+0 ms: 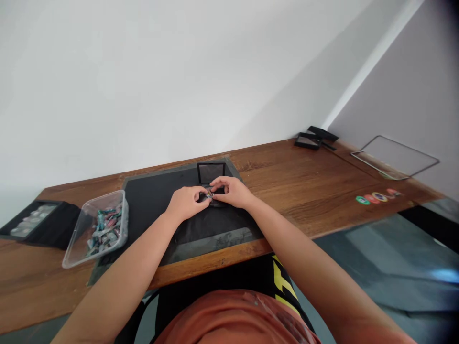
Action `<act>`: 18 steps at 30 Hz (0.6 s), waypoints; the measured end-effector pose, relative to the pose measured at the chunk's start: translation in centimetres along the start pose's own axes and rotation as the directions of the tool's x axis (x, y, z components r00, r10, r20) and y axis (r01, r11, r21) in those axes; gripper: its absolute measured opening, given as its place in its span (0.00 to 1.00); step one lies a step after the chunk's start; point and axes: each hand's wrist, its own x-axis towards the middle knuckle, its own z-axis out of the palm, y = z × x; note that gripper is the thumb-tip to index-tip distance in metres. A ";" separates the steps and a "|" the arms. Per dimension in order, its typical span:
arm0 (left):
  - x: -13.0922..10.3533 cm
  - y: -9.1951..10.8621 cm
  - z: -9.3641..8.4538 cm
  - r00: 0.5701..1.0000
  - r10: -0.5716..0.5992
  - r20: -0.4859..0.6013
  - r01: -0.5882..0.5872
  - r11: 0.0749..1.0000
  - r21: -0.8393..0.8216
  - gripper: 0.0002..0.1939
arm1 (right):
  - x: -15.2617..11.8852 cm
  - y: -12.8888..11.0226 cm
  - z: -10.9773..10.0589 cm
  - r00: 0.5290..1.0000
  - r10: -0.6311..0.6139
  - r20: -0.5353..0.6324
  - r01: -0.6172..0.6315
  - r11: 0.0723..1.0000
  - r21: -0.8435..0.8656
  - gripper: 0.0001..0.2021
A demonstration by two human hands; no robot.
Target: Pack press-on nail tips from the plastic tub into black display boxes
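Two bare hands at work over a small black case (211, 173), which stands open near the middle of a dark mat (158, 196) on the wooden surface (287, 181). The lid, with its window, is raised at the far side; the base lies beneath the fingers and is partly hidden by them. The left hand (188, 200) and right hand (233, 191) meet from opposite sides at a small multicoloured item (209, 194), seen over the base. In each hand the thumb and forefinger curve inward with their tips close to the item; from here one cannot tell which of them, if any, actually pinches it. The step in hand appears to be fine placing or adjusting of the item within the open case. The next move seems to call for light, steady fingertip control, with the raised lid left undisturbed until the item sits settled. To the person's left, a clear plastic tub (126, 220) holds many small pieces (107, 229); beyond it, another black case (68, 220) shows pale pieces (33, 220).
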 end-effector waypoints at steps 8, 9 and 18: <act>0.2 -1.2 0.3 0.999 -0.006 0.041 0.017 0.963 -0.267 0.16 | -0.1 0.1 -0.1 0.999 -0.047 0.009 0.047 0.999 -0.001 0.13; 0.3 -1.4 0.3 0.999 -0.009 0.043 0.021 0.954 -0.299 0.17 | -0.1 0.1 -0.2 0.999 -0.047 0.010 0.047 0.999 -0.005 0.13; 0.5 -2.3 -1.1 1.000 -0.028 0.013 0.031 0.941 -0.337 0.21 | -0.5 -0.5 -0.4 0.999 -0.007 0.031 0.008 1.000 -0.021 0.12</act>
